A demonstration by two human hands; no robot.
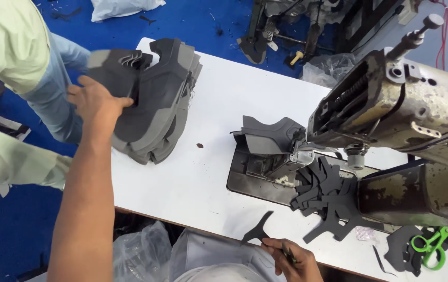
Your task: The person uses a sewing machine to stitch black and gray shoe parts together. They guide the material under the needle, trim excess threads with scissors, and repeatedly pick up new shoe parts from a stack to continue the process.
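Nearest, a thin dark cut piece was pinched at the counter edge by the right hand. Farther off, one stack of grey shoe uppers was pressed by the left hand; soft, light, floppy, probably best gripped along the stack's edge.

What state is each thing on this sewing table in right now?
Left hand: reaching onto the stack, gripping the top piece.
Stack of grey shoe pieces: piled, fanned unevenly.
Right hand: closed on a thin dark piece at the table edge.
Sewing machine: grey piece under its head.
Green scissors: lying flat, untouched.
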